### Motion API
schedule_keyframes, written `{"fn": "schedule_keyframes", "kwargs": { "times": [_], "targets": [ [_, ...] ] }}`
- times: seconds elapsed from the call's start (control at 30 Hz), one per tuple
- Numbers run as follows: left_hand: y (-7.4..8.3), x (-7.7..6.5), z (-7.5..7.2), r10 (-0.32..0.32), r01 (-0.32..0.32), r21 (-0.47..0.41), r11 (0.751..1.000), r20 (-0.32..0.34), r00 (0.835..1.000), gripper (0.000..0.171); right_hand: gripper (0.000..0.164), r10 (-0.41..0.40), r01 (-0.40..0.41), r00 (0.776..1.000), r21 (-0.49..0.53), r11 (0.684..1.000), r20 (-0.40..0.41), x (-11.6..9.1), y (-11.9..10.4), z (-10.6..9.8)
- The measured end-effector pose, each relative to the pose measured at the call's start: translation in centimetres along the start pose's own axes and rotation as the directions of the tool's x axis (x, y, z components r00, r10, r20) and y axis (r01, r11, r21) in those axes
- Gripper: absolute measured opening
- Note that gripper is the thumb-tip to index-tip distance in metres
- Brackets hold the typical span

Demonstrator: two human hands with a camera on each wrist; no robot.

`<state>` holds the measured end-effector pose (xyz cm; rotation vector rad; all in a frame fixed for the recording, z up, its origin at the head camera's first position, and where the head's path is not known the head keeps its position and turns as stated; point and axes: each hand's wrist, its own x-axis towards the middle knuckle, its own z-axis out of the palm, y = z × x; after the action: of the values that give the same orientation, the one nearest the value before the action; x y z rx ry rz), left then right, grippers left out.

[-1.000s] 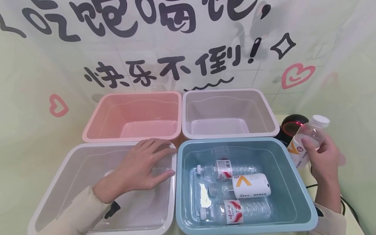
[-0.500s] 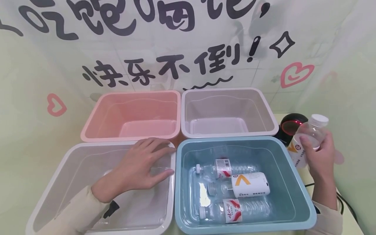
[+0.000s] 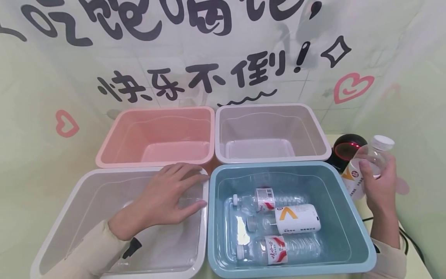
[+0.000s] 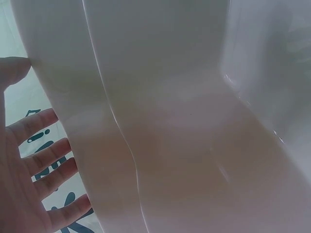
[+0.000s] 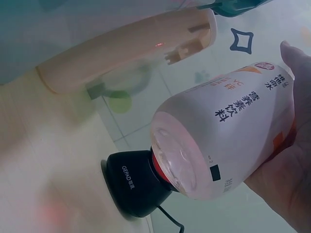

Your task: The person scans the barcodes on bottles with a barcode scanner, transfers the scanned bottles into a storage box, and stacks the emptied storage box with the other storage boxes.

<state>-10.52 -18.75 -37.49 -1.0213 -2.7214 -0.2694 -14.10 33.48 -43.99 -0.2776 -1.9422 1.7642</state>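
My right hand [image 3: 380, 184] grips a plastic drink bottle [image 3: 355, 176] with a white cap and a white label bearing an orange V. The bottle leans cap-up beside a black scanner [image 3: 349, 149] glowing red. From the right wrist, the bottle's base [image 5: 177, 155] overlaps the scanner [image 5: 136, 182]. My left hand [image 3: 163, 197] lies at the right rim of the front-left grey tub [image 3: 87, 186], fingers spread and relaxed; its fingertips [image 4: 60, 145] meet the tub wall in the left wrist view. Inside the blue tub [image 3: 352, 217] lie a V-labelled bottle [image 3: 296, 219] and two red-and-white-labelled bottles [image 3: 277, 250].
Behind stand a pink tub [image 3: 174, 153] and a light mauve tub [image 3: 259, 149], rims close together. Black cables [image 3: 412, 242] run along the table [image 3: 400, 267] at the right. A printed curtain [image 3: 223, 50] hangs at the back.
The bottle in my right hand shifts slightly left, then back right, staying close to the scanner. My left hand keeps its place on the rim.
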Motion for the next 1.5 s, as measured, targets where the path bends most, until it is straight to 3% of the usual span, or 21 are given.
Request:
{"fn": "schedule_keyframes", "kwargs": {
  "times": [0.13,0.27,0.43,0.53,0.83,0.93,1.23,1.5],
  "targets": [
    [0.0,0.0,0.0,0.007,-0.007,0.0,1.0,-0.007,1.0,0.056,0.053,0.0,0.0,1.0,0.012,1.0,0.014,-0.1,0.0,-0.1],
    [0.0,0.0,-0.1,0.003,-0.003,-0.002,1.0,-0.002,1.0,0.056,0.051,-0.024,0.017,0.998,0.107,0.994,0.062,0.1,0.2,-0.2],
    [0.0,0.0,-0.1,-0.002,0.002,-0.003,1.0,0.004,1.0,0.056,0.032,-0.124,0.076,0.983,0.31,0.948,0.139,1.1,0.7,-0.2],
    [0.0,0.0,-0.2,-0.003,0.003,-0.002,1.0,0.006,1.0,0.056,0.03,-0.156,0.092,0.976,0.359,0.929,0.154,1.2,0.8,-0.3],
    [-0.1,0.0,-0.1,0.008,-0.008,0.001,1.0,-0.006,1.0,0.056,0.04,-0.182,0.112,0.965,0.328,0.938,0.189,1.0,0.5,-0.4],
    [0.0,0.0,-0.1,0.009,-0.009,0.001,1.0,-0.006,1.0,0.056,0.04,-0.182,0.125,0.969,0.299,0.946,0.168,0.7,0.5,-0.4],
    [-0.1,0.1,0.0,0.002,-0.002,-0.005,1.0,-0.002,1.0,0.056,0.039,-0.053,0.045,0.997,0.124,0.991,0.063,0.0,-0.1,-0.1],
    [0.0,0.1,-0.1,-0.006,0.006,-0.007,1.0,0.005,1.0,0.057,0.035,-0.055,0.051,0.998,0.133,0.99,0.027,0.1,0.2,0.1]
  ]
}}
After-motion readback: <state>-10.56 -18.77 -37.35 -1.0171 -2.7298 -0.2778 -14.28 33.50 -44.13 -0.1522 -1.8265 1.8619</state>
